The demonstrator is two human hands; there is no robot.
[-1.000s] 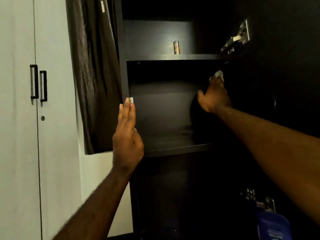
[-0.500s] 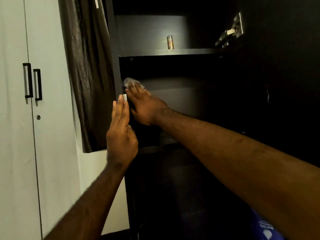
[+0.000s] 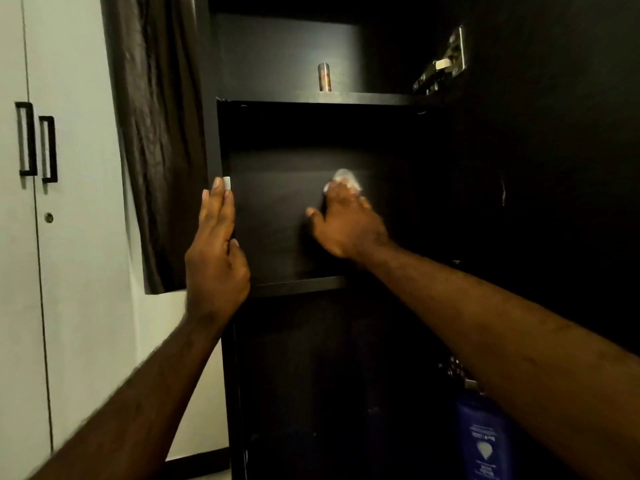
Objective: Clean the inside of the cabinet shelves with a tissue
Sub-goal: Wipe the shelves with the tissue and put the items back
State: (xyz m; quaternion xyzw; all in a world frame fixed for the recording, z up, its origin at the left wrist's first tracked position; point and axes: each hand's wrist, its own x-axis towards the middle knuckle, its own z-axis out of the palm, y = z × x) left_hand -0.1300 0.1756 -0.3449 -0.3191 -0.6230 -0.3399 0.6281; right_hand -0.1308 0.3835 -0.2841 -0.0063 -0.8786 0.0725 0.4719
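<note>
**Right hand [image 3: 346, 226] sweeps the tissue [image 3: 343, 178] back to mid-panel**

Since 0.5 s ago the right hand has crossed from the left corner of the compartment to the middle of the back panel [image 3: 277, 220], taking the tissue with it; the left hand [image 3: 216, 251] has stayed on the cabinet's front edge [image 3: 214, 140], fingers straight and relaxed, resting there and clasping nothing

Right fingers lie fairly flat over the wad and press it to the panel, thumb splayed left; only 1 pale lump shows above the fingertips; it sits in the middle compartment, between the upper shelf [image 3: 311, 98] and the lower shelf [image 3: 301, 284]

Judged from its crumpled look, the tissue is very light, soft and limp; it has no stiffness of its own, so the finger pads must back it; bunched under the fingertips seems the best hold, since a loose trailing edge could fold, slip out or tear, especially against shelf corners or the hinge [image 3: 446, 65]; moderate pressure should do

1 small can [image 3: 324, 77] stands on the upper shelf
</note>
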